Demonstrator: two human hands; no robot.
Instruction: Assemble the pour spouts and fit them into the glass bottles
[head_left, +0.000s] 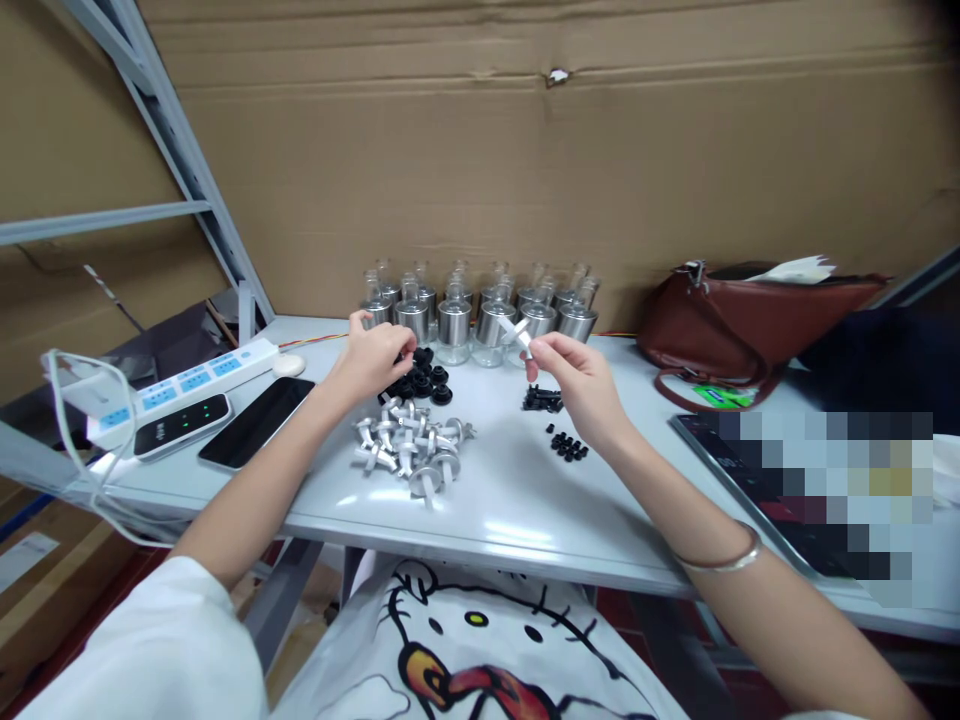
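My right hand [581, 382] is raised over the right half of the table, with thumb and fingertips pinched on a silver-white stemmed piece [516, 333]. At the left, my left hand [375, 358] reaches down to a pile of black ring-like stoppers [429, 380]. Its fingers are curled at the pile's edge; what they grip, if anything, is hidden. Just in front of it lies a heap of silver stemmed pieces with round discs [409, 445]. Small black caps [570, 446] and black slender parts [538, 398] lie near my right hand.
Two rows of glass bottles with steel sleeves [454, 325] stand along the back. On the left are a power strip [191, 385], a white device [184, 428] and a black phone [257, 424]. A brown bag [705, 320] and a partly blurred tablet-like device [739, 470] occupy the right.
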